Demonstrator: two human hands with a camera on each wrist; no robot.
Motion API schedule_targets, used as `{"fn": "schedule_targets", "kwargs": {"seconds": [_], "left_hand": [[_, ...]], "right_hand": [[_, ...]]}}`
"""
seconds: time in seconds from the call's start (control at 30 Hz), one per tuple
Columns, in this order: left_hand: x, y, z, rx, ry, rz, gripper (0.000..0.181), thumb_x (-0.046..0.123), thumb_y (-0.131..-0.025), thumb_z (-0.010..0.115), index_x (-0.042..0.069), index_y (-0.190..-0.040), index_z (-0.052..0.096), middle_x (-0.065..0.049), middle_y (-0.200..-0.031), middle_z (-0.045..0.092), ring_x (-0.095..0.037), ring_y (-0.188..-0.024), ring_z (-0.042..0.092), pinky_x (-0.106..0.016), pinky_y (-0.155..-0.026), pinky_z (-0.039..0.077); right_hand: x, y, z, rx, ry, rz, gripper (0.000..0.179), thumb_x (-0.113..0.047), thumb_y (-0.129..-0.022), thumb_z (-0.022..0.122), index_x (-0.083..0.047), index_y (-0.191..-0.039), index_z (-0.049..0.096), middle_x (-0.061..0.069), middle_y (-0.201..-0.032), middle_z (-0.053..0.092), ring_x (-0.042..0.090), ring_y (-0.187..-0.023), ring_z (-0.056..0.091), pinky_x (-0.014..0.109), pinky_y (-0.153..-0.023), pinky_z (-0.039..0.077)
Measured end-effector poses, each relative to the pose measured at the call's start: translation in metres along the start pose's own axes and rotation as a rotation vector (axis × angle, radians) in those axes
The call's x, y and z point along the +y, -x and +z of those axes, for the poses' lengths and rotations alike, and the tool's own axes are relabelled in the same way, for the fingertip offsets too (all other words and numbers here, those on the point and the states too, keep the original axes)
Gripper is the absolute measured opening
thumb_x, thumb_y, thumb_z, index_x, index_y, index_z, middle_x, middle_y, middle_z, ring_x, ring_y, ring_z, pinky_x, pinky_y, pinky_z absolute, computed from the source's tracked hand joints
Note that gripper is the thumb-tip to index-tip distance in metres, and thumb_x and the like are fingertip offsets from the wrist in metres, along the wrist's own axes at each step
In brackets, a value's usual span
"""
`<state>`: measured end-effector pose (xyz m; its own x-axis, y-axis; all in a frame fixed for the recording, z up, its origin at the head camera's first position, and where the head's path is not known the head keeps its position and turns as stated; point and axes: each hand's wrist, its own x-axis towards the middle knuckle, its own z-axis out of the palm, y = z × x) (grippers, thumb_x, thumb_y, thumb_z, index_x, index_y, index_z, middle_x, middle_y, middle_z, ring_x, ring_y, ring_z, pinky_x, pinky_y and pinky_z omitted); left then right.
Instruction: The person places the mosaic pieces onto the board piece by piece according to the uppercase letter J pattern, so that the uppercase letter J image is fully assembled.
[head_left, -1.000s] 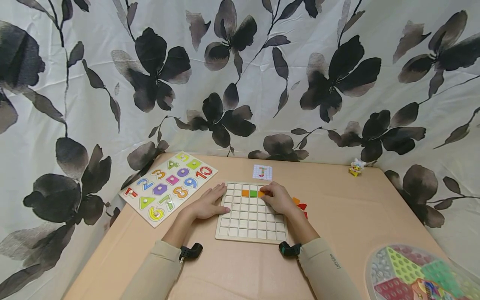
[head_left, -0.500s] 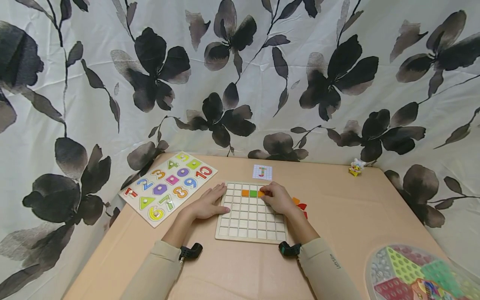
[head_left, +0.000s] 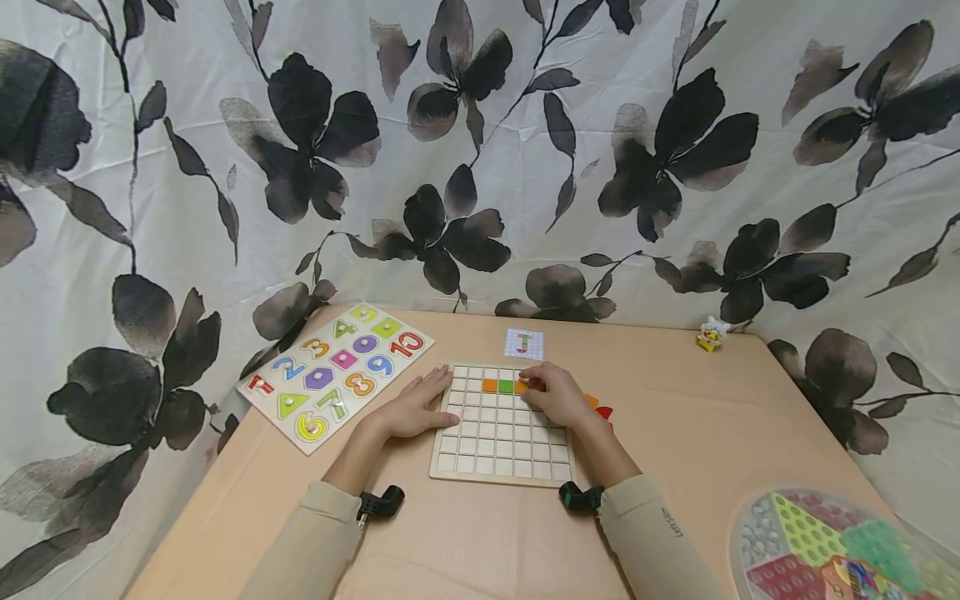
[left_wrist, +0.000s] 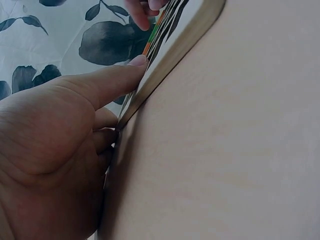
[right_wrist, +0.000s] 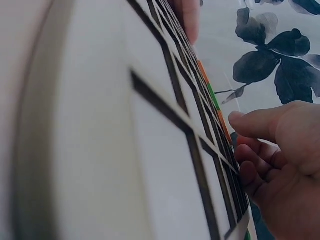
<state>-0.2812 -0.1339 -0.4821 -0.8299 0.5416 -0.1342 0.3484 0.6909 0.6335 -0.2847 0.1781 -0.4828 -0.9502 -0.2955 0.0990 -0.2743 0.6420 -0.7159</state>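
"Ten numerals [head_left: 309,427] and five shapes [head_left: 318,378] sit on one puzzle board [head_left: 340,383], farthest left on your table [head_left: 675,433]."

"Then comes your left hand [head_left: 411,410], its fingers stretched out and clasping nothing, its thumb resting over the left edge of one grid board [head_left: 495,454], which lies flat between your two hands."

"Three tiles line up side by side in that board's second row from the far edge: your left orange tile [head_left: 490,386], one green tile [head_left: 506,387], your right orange tile [head_left: 519,387]. One card [head_left: 523,343] with a J on it lies just beyond the board."

"Your right hand [head_left: 557,396] has thumb and fingertips bent round the right orange tile, grasping it."

"Past your right wrist you have at least one orange piece [head_left: 592,401] and one red piece [head_left: 604,412]; your forearm covers some, so I cannot give you a total."

"One figurine [head_left: 711,334] stands near your far right corner, and one clear tub [head_left: 737,542] sits nearest you at right; its coloured contents I cannot count."
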Motion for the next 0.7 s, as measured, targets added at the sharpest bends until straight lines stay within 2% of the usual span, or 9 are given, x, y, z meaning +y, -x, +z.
{"fn": "schedule_targets", "kwargs": {"seconds": [0.2,0.5,0.7], "left_hand": [[0.003,0.001,-0.001,0.0,0.013,0.012,0.092,0.042,-0.099,0.069,0.0,-0.165,0.02,-0.016,-0.175,0.01,-0.035,-0.163,0.003,-0.051,-0.134,-0.002],[0.003,0.002,-0.001,0.011,0.009,0.021,0.092,0.041,-0.099,0.069,-0.001,-0.164,0.021,-0.019,-0.175,0.011,-0.037,-0.163,0.005,-0.053,-0.133,0.0],[0.003,0.003,-0.001,0.013,0.003,0.021,0.092,0.042,-0.098,0.069,-0.001,-0.164,0.022,-0.019,-0.174,0.012,-0.036,-0.163,0.005,-0.053,-0.133,0.001]], "right_hand": [[-0.001,0.0,-0.006,-0.004,-0.011,-0.024,0.034,-0.007,-0.095,0.074,0.001,-0.128,0.071,0.01,-0.106,0.066,0.019,-0.089,0.056,0.027,-0.075,0.047],[-0.01,0.006,-0.026,0.026,-0.046,-0.055,0.034,-0.01,-0.099,0.071,0.001,-0.131,0.069,0.017,-0.114,0.067,0.024,-0.093,0.058,0.028,-0.072,0.05],[-0.01,0.007,-0.032,0.048,-0.061,-0.052,0.035,-0.01,-0.099,0.071,0.0,-0.133,0.068,0.019,-0.119,0.068,0.024,-0.095,0.059,0.032,-0.078,0.051]]}}
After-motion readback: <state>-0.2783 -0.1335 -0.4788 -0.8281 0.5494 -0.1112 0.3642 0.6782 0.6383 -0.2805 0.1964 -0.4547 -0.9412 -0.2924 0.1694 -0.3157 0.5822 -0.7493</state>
